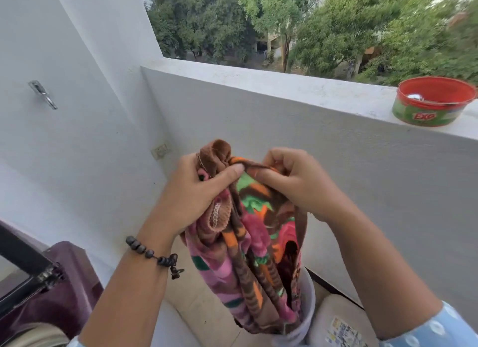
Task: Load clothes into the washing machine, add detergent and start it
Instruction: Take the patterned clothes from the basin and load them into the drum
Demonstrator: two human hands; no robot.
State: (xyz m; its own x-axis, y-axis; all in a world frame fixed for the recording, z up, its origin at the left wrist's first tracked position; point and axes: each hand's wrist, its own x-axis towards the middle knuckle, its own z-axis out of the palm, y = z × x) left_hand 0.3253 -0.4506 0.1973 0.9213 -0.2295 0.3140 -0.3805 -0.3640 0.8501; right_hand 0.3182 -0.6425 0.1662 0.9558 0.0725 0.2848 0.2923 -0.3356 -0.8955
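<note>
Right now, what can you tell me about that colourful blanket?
The blanket looks soft and fleecy, brown with pink, green and orange patches and a stitched edge. It hangs bunched up, its lower end down in a white bucket. The left hand and right hand both grip its top edge.

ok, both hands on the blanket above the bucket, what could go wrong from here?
1. The blanket hangs with its lower end in the white bucket; lifting further might drag or tip the bucket.
2. The left hand and right hand grip only the bunched top edge, so the bulky fabric could slip or trail on the floor.
3. The washing machine's lid stands open at lower left; loose folds may snag on its hinge.
</note>
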